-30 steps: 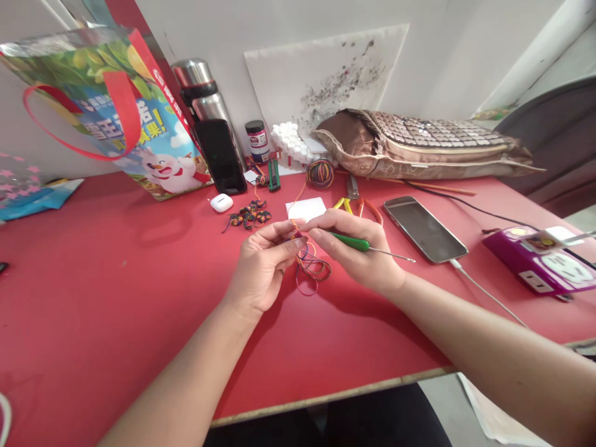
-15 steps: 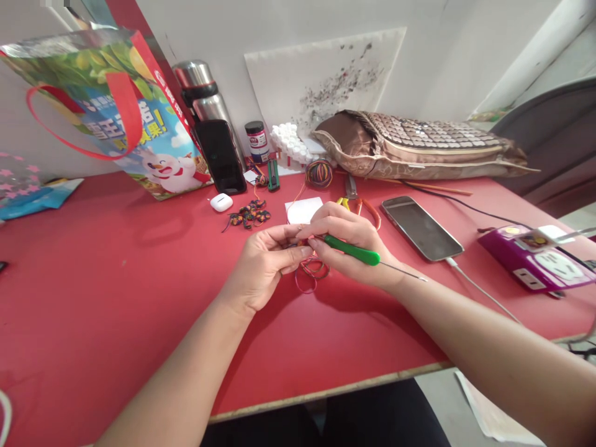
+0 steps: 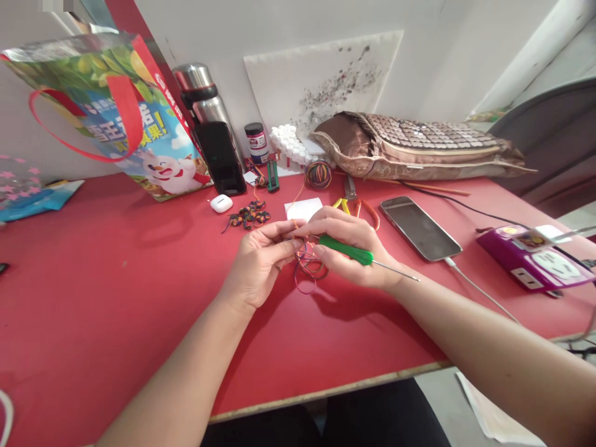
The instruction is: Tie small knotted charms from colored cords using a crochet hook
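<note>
My left hand (image 3: 261, 264) pinches a small piece of multicoloured yarn work, mostly hidden by the fingertips. Loops of multicoloured yarn (image 3: 307, 279) hang below it, near the red table top. In my right hand (image 3: 356, 239) lies a crochet hook (image 3: 347, 249) with a green handle; its thin metal shaft points back over the wrist, and its other end meets the yarn at the left fingertips. From there one strand runs up to a ball of multicoloured yarn (image 3: 318, 175). A finished-looking crocheted piece (image 3: 250, 215) in dark and orange yarn rests left of the hands.
Behind the hands are pliers (image 3: 354, 205), a white card (image 3: 302, 209), a green cutter (image 3: 272, 176) and a white earphone case (image 3: 221, 203). A phone (image 3: 421, 228) charges at right beside a purple power strip (image 3: 535, 257). A shopping bag (image 3: 153, 136) and steel flask (image 3: 209, 102) stand at back left.
My right thumb has lifted away from the left fingertips, showing more yarn between the hands. The hook has shifted slightly left with my right hand. My left hand stays nearly in place.
</note>
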